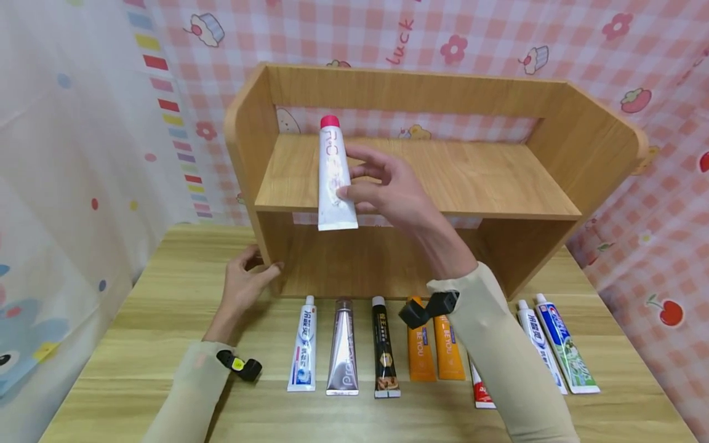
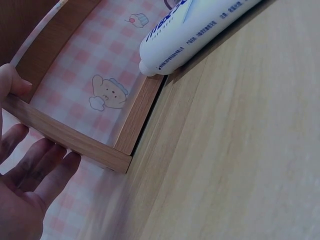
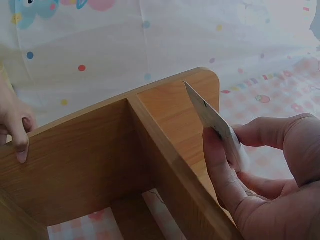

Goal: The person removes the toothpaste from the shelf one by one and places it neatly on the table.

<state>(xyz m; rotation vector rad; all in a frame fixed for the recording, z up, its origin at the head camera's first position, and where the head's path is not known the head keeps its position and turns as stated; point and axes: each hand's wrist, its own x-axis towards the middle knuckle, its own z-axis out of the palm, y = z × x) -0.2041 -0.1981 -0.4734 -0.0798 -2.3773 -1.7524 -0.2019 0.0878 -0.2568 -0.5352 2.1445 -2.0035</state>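
My right hand (image 1: 390,187) pinches a white toothpaste tube (image 1: 332,166) with a red cap, thumb on the near face and fingers behind. The tube stands cap-up in front of the upper board's left part; I cannot tell whether it touches the board. Seen edge-on in the right wrist view, the tube (image 3: 220,122) lies between thumb and fingers. My left hand (image 1: 246,280) grips the left side panel of the wooden shelf (image 1: 244,144) low down, thumb inside and fingers outside. That grip also shows in the left wrist view, where the left hand (image 2: 30,185) straddles the panel edge.
Along the shelf's front lie a white-blue tube (image 1: 303,351), a silver-pink tube (image 1: 343,357), a black tube (image 1: 383,354), two orange tubes (image 1: 422,357), a red-white tube (image 1: 482,391) partly under the right sleeve, another white-blue tube (image 1: 540,344) and a green-blue tube (image 1: 570,351). Patterned cloth hangs behind.
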